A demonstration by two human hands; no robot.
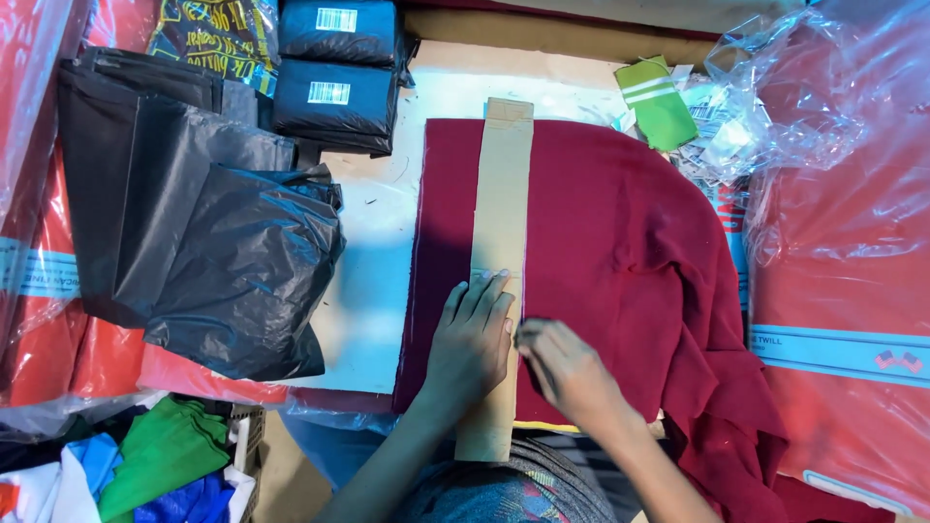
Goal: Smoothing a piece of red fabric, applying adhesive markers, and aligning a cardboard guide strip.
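Dark red cloth (pixel 620 242) lies spread on the worktop (pixel 373 291), centre of view, w/ a long cardboard strip (pixel 502 194) laid lengthwise on it. Left hand (pixel 472 339) rests flat on the strip, fingers straight, gripping nothing. Right hand (pixel 567 373) is just beside it at the strip's edge, fingertips pinched together on the cloth or strip; blurred, can't tell which. Cloth's right side is bunched, running out of view at bottom. Strip's near end is partly hidden by the forearm. Black plastic bags (pixel 213 252) lie left, clear-wrapped red packs (pixel 843 291) right.
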